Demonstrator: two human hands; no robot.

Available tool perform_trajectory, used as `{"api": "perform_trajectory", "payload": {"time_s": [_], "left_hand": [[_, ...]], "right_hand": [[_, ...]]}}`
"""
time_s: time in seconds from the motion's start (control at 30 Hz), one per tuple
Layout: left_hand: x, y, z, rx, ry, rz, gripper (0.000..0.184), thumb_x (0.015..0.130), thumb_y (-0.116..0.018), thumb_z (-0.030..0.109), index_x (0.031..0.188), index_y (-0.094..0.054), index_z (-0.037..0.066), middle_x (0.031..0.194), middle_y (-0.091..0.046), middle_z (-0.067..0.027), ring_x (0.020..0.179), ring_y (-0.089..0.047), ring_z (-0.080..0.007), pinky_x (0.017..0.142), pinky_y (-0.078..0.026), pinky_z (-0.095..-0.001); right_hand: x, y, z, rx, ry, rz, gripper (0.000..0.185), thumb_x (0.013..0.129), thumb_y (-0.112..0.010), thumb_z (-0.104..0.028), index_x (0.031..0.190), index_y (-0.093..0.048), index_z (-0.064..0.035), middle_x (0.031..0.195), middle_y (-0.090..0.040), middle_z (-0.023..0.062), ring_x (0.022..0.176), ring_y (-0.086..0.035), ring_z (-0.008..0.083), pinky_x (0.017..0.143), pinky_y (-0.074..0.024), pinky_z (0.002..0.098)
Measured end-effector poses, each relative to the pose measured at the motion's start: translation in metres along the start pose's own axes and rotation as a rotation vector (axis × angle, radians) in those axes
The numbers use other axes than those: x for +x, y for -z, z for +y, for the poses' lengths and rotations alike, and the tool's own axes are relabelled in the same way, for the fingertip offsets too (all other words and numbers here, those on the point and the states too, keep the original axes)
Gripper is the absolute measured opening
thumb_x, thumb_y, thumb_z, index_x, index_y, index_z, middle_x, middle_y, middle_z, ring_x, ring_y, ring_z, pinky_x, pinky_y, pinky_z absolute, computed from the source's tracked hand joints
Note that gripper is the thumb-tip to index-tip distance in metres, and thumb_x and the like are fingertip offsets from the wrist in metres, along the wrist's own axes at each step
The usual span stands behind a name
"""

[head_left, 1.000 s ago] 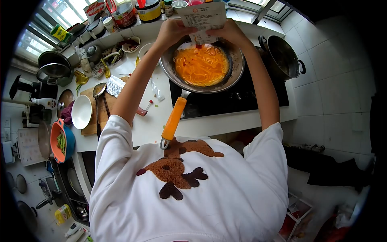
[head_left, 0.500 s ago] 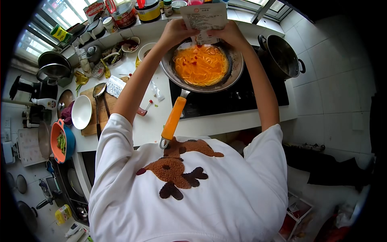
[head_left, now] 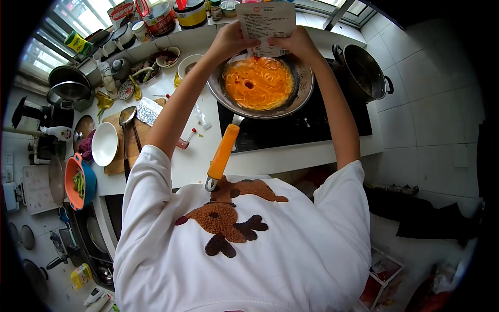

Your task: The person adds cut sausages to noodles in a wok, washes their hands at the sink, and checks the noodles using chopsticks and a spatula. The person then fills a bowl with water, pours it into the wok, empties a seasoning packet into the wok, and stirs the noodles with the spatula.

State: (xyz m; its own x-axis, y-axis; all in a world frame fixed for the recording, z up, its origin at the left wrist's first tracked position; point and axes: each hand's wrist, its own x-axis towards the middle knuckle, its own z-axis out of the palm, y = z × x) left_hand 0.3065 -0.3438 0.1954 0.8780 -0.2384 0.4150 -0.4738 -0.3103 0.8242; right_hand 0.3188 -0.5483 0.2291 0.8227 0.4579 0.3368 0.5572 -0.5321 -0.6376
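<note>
Both hands grip a pale printed sauce packet (head_left: 267,23), held upside down or tilted over the far side of the pan; its opening is hidden from me. My left hand (head_left: 230,42) pinches the packet's left edge, thumb across its lower part. On the opposite edge my right hand (head_left: 300,44) is closed in the same way. Below them, a frying pan (head_left: 304,99) with an orange handle (head_left: 223,151) holds noodles (head_left: 265,86) in orange broth. A dark reddish patch and small red bits show on the broth.
The pan stands on a black cooktop (head_left: 322,127), beside a dark two-handled pot (head_left: 363,73). Leftward are a white bowl (head_left: 105,144), a ladle (head_left: 127,115) on a cutting board (head_left: 115,165), a red-handled knife (head_left: 183,143) and a colander with greens (head_left: 73,169).
The packet has shifted slightly and its printed side shows more fully. A dark reddish patch has appeared on the broth at the left, where scattered red bits were. Both arms stay nearly still.
</note>
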Motion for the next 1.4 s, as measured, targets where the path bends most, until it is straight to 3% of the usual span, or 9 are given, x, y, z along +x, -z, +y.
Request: {"api": "perform_trajectory", "payload": {"time_s": [0.6, 0.67, 0.9, 0.97, 1.1, 1.17, 1.4], "left_hand": [[-0.001, 0.004, 0.023, 0.193, 0.04, -0.038, 0.043, 0.06, -0.074, 0.027, 0.089, -0.059, 0.0, 0.078, -0.064, -0.0109, 0.066, -0.062, -0.0175, 0.061, -0.049, -0.0273], [0.0, 0.004, 0.025, 0.242, 0.105, -0.098, 0.039, 0.066, -0.073, 0.022, 0.095, -0.057, 0.0, 0.086, -0.064, -0.0109, 0.077, -0.061, -0.0159, 0.071, -0.049, -0.0268], [0.001, 0.001, 0.019, 0.176, 0.121, -0.116, 0.044, 0.067, -0.073, 0.02, 0.099, -0.053, -0.002, 0.09, -0.063, -0.0117, 0.079, -0.061, -0.0167, 0.073, -0.049, -0.0277], [0.0, -0.001, 0.014, 0.096, 0.078, -0.055, 0.052, 0.059, -0.075, 0.026, 0.099, -0.055, -0.001, 0.088, -0.063, -0.0133, 0.076, -0.062, -0.0198, 0.068, -0.049, -0.0284], [-0.002, -0.001, 0.021, 0.064, 0.076, -0.076, 0.055, 0.058, -0.076, 0.024, 0.102, -0.053, -0.001, 0.092, -0.062, -0.0145, 0.081, -0.061, -0.0212, 0.072, -0.048, -0.0297], [-0.005, 0.003, 0.034, 0.227, 0.102, -0.132, 0.054, 0.065, -0.075, 0.021, 0.105, -0.048, -0.002, 0.095, -0.061, -0.0122, 0.086, -0.059, -0.0184, 0.075, -0.048, -0.0285], [0.001, 0.001, 0.024, 0.279, 0.1, -0.157, 0.055, 0.063, -0.076, 0.021, 0.105, -0.048, -0.001, 0.096, -0.061, -0.013, 0.085, -0.059, -0.019, 0.076, -0.047, -0.0286]], "right_hand": [[-0.007, 0.005, -0.007, 0.008, -0.032, -0.004, 0.038, 0.065, -0.074, -0.024, 0.091, -0.062, 0.0006, 0.08, -0.065, 0.0125, 0.071, -0.064, 0.0182, 0.066, -0.0503, 0.0282], [-0.007, 0.005, -0.006, 0.006, -0.036, -0.004, 0.038, 0.065, -0.074, -0.024, 0.092, -0.062, 0.0007, 0.08, -0.065, 0.0125, 0.071, -0.064, 0.0181, 0.065, -0.0503, 0.0281], [-0.009, 0.009, -0.014, 0.003, -0.074, -0.052, 0.037, 0.069, -0.072, -0.023, 0.095, -0.06, 0.0008, 0.084, -0.065, 0.0095, 0.077, -0.063, 0.0155, 0.07, -0.0494, 0.0282], [-0.009, 0.008, -0.014, 0.009, -0.063, -0.043, 0.037, 0.069, -0.071, -0.023, 0.095, -0.06, 0.0008, 0.084, -0.065, 0.0094, 0.077, -0.063, 0.0153, 0.07, -0.0493, 0.0285], [-0.009, 0.007, -0.011, 0.031, -0.096, -0.063, 0.035, 0.07, -0.071, -0.023, 0.094, -0.06, 0.0002, 0.083, -0.065, 0.0088, 0.077, -0.063, 0.0147, 0.071, -0.0491, 0.0282], [-0.009, 0.007, -0.012, 0.026, -0.088, -0.062, 0.034, 0.07, -0.071, -0.022, 0.094, -0.06, 0.0, 0.083, -0.065, 0.0086, 0.077, -0.063, 0.0148, 0.07, -0.0491, 0.028], [-0.01, 0.006, -0.012, 0.048, -0.108, -0.054, 0.036, 0.069, -0.072, -0.021, 0.095, -0.06, 0.0003, 0.085, -0.065, 0.0094, 0.078, -0.063, 0.0157, 0.071, -0.0493, 0.0279]]}}
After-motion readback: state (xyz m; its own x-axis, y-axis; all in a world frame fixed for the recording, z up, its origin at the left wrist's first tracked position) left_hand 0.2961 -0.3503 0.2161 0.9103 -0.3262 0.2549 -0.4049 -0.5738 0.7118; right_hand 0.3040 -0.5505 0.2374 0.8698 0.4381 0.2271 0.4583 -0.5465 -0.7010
